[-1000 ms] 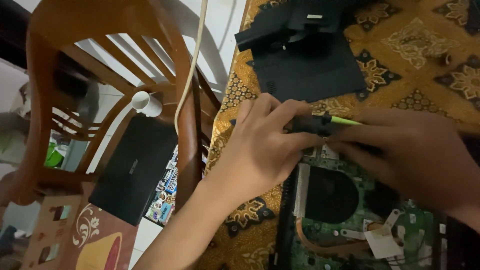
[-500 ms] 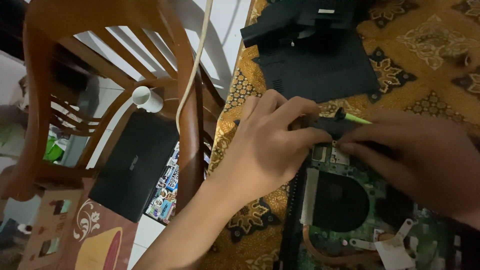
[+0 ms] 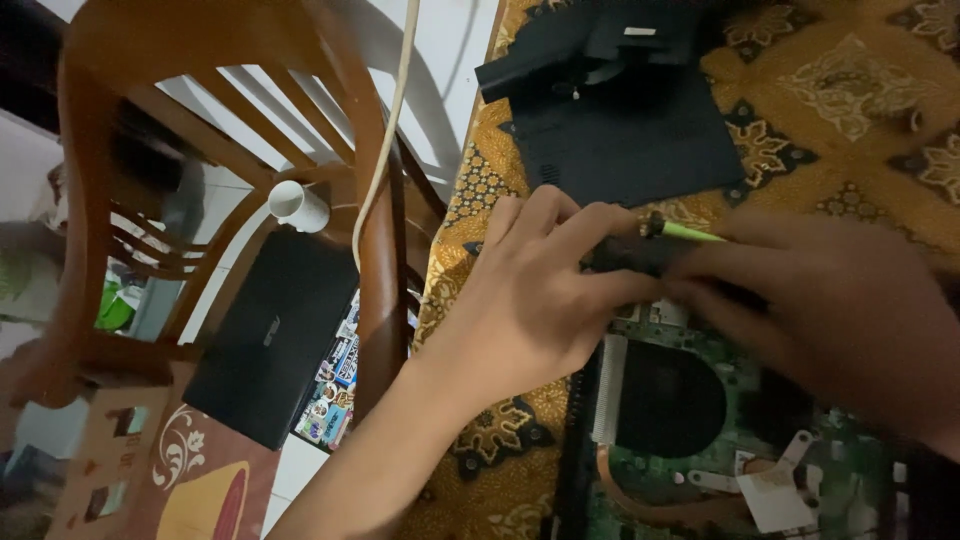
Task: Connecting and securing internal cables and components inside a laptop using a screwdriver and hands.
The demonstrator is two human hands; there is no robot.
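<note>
Right, your left hand [image 3: 530, 300] and right hand [image 3: 840, 300] had fingers clamped on the screwdriver [image 3: 660, 245]; light, stiff, likely slippery — grip the handle.

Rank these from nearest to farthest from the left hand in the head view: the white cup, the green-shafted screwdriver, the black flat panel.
From the left hand:
1. Green-shafted screwdriver, at its fingertips.
2. Black flat panel, just beyond on the cloth.
3. White cup, off to the left on the chair.
</note>
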